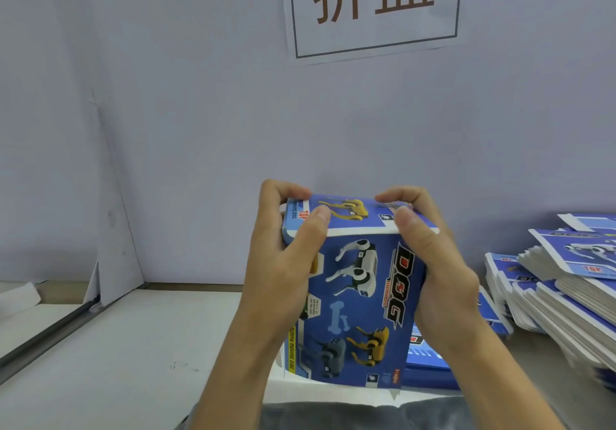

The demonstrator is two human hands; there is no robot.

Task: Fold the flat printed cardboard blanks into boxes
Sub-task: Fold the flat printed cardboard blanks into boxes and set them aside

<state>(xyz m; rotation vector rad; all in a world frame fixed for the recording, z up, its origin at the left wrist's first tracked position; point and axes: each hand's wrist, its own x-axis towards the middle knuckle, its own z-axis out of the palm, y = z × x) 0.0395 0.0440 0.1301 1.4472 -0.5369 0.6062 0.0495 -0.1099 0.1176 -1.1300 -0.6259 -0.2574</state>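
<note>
The box (360, 293) carries the word "DOG" in big red-and-black letters running down its front face, with a smaller line under it too blurred to read. Along its left edge runs "FUNNY MOVING DOG", and "TOP" shows in red on the upper left flap. A sign (371, 6) on the wall (200, 113) behind bears two large brown Chinese characters, 折盒, inside a dark frame; its top is cut off by the picture's edge.

The box is blue, printed with white, grey and yellow robot dogs and a pale bone. It is already formed into an upright shape and held above the table (116, 356), in front of the person, with its top flap folded over and a white cardboard edge showing along the fold. The left hand (283, 263) grips the box's left side, fingers curled over the top corner and thumb on the flap. The right hand (430, 259) grips the right side in the same way, thumb pressing the flap near the fold.

To the right lies a slanting stack (563, 293) of flat blanks with the same blue print, "TOP" readable on one; its right part runs out of view. The box's bottom end is hard to make out against white card below it.
</note>
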